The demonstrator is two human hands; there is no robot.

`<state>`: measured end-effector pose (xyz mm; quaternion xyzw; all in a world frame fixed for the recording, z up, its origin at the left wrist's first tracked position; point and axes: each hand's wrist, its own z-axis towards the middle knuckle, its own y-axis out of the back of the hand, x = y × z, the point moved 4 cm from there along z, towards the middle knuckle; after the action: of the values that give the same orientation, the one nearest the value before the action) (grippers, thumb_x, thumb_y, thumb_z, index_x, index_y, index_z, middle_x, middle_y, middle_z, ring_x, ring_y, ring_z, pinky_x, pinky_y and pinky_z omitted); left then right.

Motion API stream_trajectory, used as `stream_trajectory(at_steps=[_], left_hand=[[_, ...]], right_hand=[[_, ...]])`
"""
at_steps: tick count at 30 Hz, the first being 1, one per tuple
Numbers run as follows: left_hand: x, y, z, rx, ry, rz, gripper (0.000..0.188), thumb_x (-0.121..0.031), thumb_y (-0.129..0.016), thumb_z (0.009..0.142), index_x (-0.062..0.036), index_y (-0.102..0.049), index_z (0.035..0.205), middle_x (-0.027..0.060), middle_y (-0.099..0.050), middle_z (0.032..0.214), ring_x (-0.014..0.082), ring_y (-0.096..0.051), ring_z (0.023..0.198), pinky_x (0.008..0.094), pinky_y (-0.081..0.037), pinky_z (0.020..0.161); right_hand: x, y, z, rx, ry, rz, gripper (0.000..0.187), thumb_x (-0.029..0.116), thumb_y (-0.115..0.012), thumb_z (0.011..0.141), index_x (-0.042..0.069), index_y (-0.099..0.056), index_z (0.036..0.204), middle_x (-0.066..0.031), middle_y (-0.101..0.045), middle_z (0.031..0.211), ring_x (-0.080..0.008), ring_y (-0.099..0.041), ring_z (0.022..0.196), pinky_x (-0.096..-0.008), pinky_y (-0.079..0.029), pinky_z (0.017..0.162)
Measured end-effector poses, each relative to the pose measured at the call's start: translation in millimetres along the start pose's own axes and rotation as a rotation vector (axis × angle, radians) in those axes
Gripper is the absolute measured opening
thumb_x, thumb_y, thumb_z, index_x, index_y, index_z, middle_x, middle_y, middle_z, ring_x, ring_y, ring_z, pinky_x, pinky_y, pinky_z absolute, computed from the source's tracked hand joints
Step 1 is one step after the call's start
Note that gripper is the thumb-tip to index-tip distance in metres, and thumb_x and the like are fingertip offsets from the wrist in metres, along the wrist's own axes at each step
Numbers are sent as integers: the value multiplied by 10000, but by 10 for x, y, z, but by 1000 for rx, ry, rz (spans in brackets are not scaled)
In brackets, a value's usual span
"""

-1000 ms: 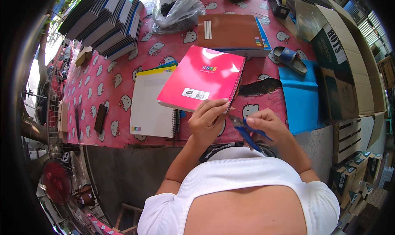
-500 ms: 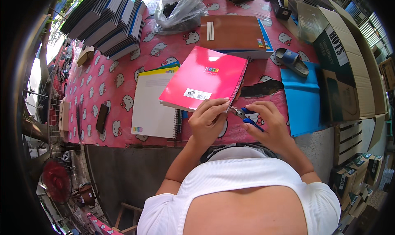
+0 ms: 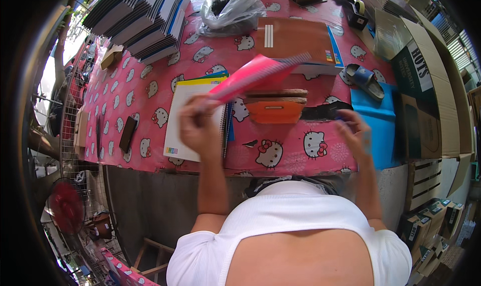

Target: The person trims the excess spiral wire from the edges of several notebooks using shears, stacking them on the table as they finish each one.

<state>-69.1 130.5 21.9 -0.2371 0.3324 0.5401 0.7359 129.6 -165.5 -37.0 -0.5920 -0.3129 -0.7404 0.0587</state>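
Note:
My left hand (image 3: pixel 198 125) is closed on the lower left corner of a pink spiral notebook (image 3: pixel 250 78). The notebook is tilted steeply and blurred by motion, its coil edge toward me. Beneath that hand lies a white-covered spiral notebook (image 3: pixel 188 115) on a stack with yellow, green and blue edges. To the right, my right hand (image 3: pixel 356 135) is over the table by a dark patch (image 3: pixel 325 111) and blue plastic sheets (image 3: pixel 373 130). A small blue bit shows at its smeared fingertips, perhaps a handle of the pliers; whether they grip it is unclear.
An orange block-like thing with brown strips (image 3: pixel 275 109) stands mid-table. Behind it lie brown notebooks (image 3: pixel 295 40), a plastic bag (image 3: pixel 230 10) and a tall notebook stack (image 3: pixel 138 23). A blue slipper (image 3: pixel 365 79) and an open carton (image 3: pixel 416 80) are at the right.
My left hand has moved left and lifted the pink notebook into a tilt, uncovering the orange thing. My right hand, which had held blue-handled pliers at the coil, has moved away to the right.

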Motion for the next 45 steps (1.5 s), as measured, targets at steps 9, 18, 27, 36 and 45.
stream_trajectory(at_steps=[9,18,27,36,45], left_hand=[[1751,2013,-356,-577,735,-337,96,-94,-623,878,-25,-559,897,121,-637,918,179,-636,830,330,-566,695],[1827,2114,-437,-601,720,109,258,-85,-643,863,7,-451,1010,123,-590,978,230,-602,894,347,-533,768],[715,536,53,-76,658,-206,293,-39,-610,867,-43,-519,1146,61,-547,1139,142,-502,1093,295,-409,954],[455,-1051,-513,675,190,294,451,-114,-659,843,-28,-463,1241,92,-591,1103,177,-491,1145,285,-423,912],[620,-1261,-323,589,671,-301,419,-239,-660,859,-33,-514,1192,111,-597,1107,215,-580,969,353,-422,914]], right_hand=[[-650,435,353,-282,177,-831,366,252,-746,721,72,-648,1025,-154,-508,1258,-345,-467,1160,-422,-367,984],[413,-1573,2030,109,781,-620,330,159,-684,719,139,-649,1047,-152,-491,1266,-345,-449,1191,-464,-370,978],[477,-1913,2576,703,659,-899,299,119,-657,700,121,-679,998,-126,-612,1053,-299,-606,978,-386,-504,779],[492,-1953,2650,796,692,-712,425,4,-633,659,99,-642,1073,-156,-648,990,-333,-611,961,-397,-479,829],[366,-1576,2848,639,541,-354,503,-40,-590,656,61,-568,1148,-186,-641,1017,-347,-617,954,-415,-486,814]])
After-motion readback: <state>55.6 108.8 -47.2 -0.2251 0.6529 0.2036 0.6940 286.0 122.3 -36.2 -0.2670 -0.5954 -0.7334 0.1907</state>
